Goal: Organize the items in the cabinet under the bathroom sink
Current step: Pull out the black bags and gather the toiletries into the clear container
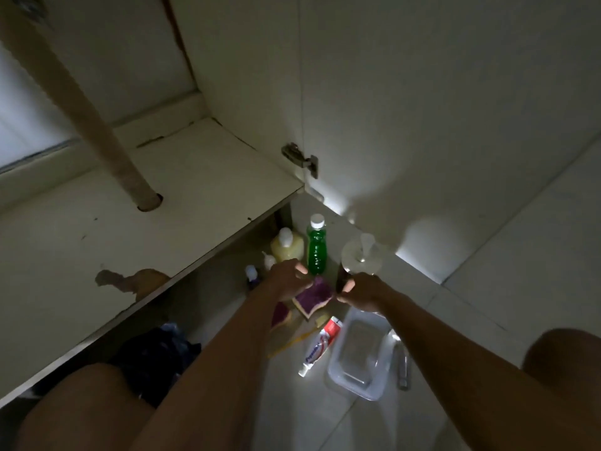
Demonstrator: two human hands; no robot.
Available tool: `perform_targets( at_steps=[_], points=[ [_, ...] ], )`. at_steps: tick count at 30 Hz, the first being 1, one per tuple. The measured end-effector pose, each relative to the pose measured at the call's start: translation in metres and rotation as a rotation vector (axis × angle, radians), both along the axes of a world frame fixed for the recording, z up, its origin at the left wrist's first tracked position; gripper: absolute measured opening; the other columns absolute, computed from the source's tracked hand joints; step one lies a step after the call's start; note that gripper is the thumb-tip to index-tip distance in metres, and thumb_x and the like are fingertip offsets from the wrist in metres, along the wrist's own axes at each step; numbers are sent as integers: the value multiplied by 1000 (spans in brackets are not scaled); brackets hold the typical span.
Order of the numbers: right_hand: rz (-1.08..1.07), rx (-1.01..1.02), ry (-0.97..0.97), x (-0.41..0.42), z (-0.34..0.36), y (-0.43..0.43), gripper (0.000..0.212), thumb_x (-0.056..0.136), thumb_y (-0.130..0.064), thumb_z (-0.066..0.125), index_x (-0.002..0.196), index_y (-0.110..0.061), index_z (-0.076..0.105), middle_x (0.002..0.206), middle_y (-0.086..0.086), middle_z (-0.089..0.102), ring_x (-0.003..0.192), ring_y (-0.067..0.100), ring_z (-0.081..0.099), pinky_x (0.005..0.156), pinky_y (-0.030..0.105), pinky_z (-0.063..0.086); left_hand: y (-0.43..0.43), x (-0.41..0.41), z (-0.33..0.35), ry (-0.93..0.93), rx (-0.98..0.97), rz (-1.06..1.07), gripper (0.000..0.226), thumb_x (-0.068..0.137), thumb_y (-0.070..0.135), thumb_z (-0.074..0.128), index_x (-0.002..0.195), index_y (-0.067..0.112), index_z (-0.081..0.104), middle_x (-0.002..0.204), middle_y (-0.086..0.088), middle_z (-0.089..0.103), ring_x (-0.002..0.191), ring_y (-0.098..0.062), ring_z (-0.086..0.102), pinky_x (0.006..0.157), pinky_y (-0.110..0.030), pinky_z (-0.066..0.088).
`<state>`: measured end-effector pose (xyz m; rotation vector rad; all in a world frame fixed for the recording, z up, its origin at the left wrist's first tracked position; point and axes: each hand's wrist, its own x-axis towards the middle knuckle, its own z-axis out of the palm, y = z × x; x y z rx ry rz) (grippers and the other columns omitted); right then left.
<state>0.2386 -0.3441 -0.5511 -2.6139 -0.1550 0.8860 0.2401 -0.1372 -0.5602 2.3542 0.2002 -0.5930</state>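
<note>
Both arms reach down to the tiled floor in front of the open cabinet. My left hand (287,279) holds a purple and tan sponge (313,296) with curled fingers. My right hand (359,292) grips a dark bottle (342,278) just right of the sponge. Behind them stand a green bottle with a white cap (316,249), a pale yellow bottle (287,247) and a clear pump dispenser (361,255). Two small bottles (260,268) stand at the left. A second purple sponge (280,314) lies under my left forearm.
A toothpaste tube (320,346), a yellow toothbrush (297,340) and a clear plastic tub (357,356) lie on the floor near me. The cabinet floor (113,232) has a drain pipe (81,102) through it. A dark cloth (156,356) lies below its edge. The open door (422,109) stands at the right.
</note>
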Motion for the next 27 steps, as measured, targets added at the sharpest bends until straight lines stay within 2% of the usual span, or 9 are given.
perform_targets(
  at_steps=[3,8,12,16,19,23,25,27],
  points=[
    [-91,-32,-12,-8,-2,-22,55,92,-44,61,140,-17,53,139,13,57,125,31,55,99,31,45,-17,5,-8,-31,2,-41,39,83,37,73,116,18,64,112,-3,70,105,-19,65,93,-37,53],
    [-169,-61,35,-17,-9,-53,55,85,-59,61,119,-16,65,125,9,66,111,29,62,90,32,49,-43,4,-6,-35,9,-101,38,85,37,71,119,20,64,118,-4,67,108,-20,64,95,-36,52],
    [-172,-52,43,-18,-5,-60,61,78,-62,59,118,-16,65,122,9,66,108,28,63,86,31,50,-43,1,-2,-29,17,-99,42,84,39,70,121,20,63,122,-4,66,110,-20,62,95,-37,52],
    [-126,-60,8,-15,-4,-52,47,83,-49,58,117,-16,66,121,10,67,106,28,63,86,31,51,-30,-6,-1,-8,-2,-49,42,83,44,70,117,20,62,115,-3,68,103,-19,65,91,-38,55],
    [-101,-59,-6,-15,-9,-46,47,88,-47,59,125,-17,63,124,10,65,110,28,62,88,31,50,-21,-15,-7,14,-2,-44,42,84,41,70,115,14,65,110,-5,70,98,-18,67,90,-39,55],
    [-102,-107,2,-23,-29,-45,50,86,-46,62,127,-17,57,126,9,63,111,28,61,86,30,48,-23,-37,-28,77,-42,-19,65,68,49,75,120,11,65,108,-8,71,93,-20,69,88,-35,56],
    [-136,-128,5,-31,-44,-49,55,85,-46,61,131,-17,52,129,11,59,114,29,59,89,32,49,-29,-47,-46,124,6,-51,52,79,44,75,121,17,63,108,-6,71,97,-24,69,81,-30,55],
    [-187,-122,33,-42,-59,-55,62,86,-44,61,139,-16,44,135,13,52,120,31,55,95,35,48,-37,-56,-68,171,-8,-88,45,83,45,71,114,12,69,97,-3,72,90,-22,72,67,-25,54]
  ],
)
